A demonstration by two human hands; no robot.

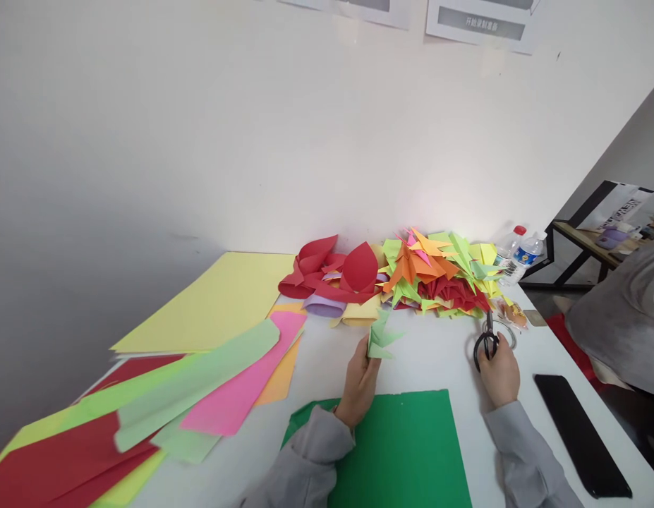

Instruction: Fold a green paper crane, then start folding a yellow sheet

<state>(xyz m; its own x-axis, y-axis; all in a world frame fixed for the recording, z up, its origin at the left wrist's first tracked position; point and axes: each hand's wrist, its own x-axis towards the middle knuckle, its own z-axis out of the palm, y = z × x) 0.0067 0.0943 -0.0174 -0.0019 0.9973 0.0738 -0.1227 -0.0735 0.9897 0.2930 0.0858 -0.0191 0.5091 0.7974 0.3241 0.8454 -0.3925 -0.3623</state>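
Observation:
My left hand [357, 384] is closed on a pale green folded paper piece [380, 337] with pointed, leaf-like tips, held above the table just beyond a green sheet [406, 444]. On the right, my right hand [500, 372] grips the black-handled scissors [486, 344] by a handle loop. The scissors' blades point away toward the wall and lie close to the tabletop. Whether they are lifted off it I cannot tell. Beyond both hands lies a heap of folded, spiky paper pieces [437, 271] in orange, red, green and yellow.
Rolled red paper pieces [353, 275] lie left of the heap. Large yellow sheets [215, 303] and loose colored paper strips [200, 388] cover the table's left side. A black phone-like slab [580, 434] lies at right. Plastic bottles [525, 255] stand behind. A grey-clothed person [623, 317] is at far right.

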